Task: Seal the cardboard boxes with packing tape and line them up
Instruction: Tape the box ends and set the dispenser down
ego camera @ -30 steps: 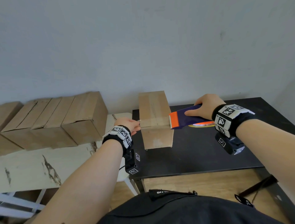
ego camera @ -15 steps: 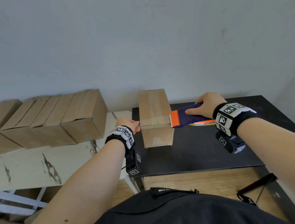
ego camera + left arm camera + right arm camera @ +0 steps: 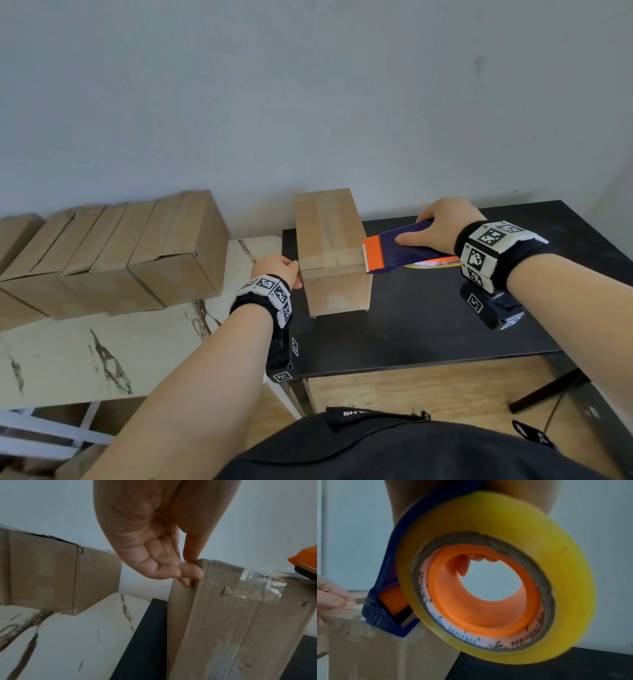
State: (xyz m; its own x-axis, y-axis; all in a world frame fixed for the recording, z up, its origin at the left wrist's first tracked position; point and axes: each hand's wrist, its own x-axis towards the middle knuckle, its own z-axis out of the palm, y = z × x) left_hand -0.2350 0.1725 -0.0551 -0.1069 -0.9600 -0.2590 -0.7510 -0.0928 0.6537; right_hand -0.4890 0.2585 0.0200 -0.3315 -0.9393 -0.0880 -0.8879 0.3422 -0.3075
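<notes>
A tall cardboard box (image 3: pixel 329 246) stands on the black table (image 3: pixel 445 325). My left hand (image 3: pixel 277 265) holds its upper left edge, thumb on top and fingertips (image 3: pixel 188 580) on the side wall, where the clear tape (image 3: pixel 264 586) starts. The tape runs across the box top to the blue and orange tape dispenser (image 3: pixel 394 250). My right hand (image 3: pixel 442 222) grips the dispenser from above, and its orange toothed end rests at the box's upper right edge. The yellow tape roll (image 3: pixel 488 574) fills the right wrist view, with the box (image 3: pixel 368 649) under the dispenser's nose.
A row of several closed cardboard boxes (image 3: pixel 137 257) lines the back of the white marbled table (image 3: pixel 102 359) on the left, against the wall. That table butts against the black table's left edge. Wooden floor shows below the front edge.
</notes>
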